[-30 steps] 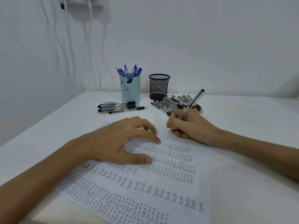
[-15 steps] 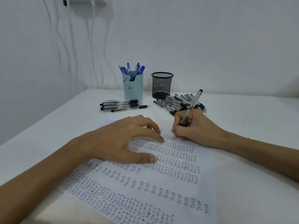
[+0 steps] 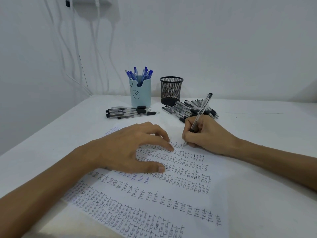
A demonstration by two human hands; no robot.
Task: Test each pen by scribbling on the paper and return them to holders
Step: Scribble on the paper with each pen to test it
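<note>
A white sheet of paper [image 3: 171,200] covered in rows of the handwritten word TEST lies on the table. My left hand [image 3: 130,150] rests on the sheet, fingers spread, fingertips and thumb pressing it down. My right hand [image 3: 205,134] grips a clear black-capped pen [image 3: 201,111], its tip touching the paper's upper edge. A light blue holder [image 3: 141,93] at the back holds several blue pens. Beside it stands a black mesh holder [image 3: 171,91]; I see no pens in it.
Several black pens [image 3: 130,112] lie in a row in front of the blue holder. A bigger heap of black pens [image 3: 190,109] lies by the mesh holder, behind my right hand. White cables [image 3: 75,48] hang down the wall at the back left.
My right hand has tilted the pen more upright and shifted a little to the right along the top line of writing. My left hand has stayed on the paper.
</note>
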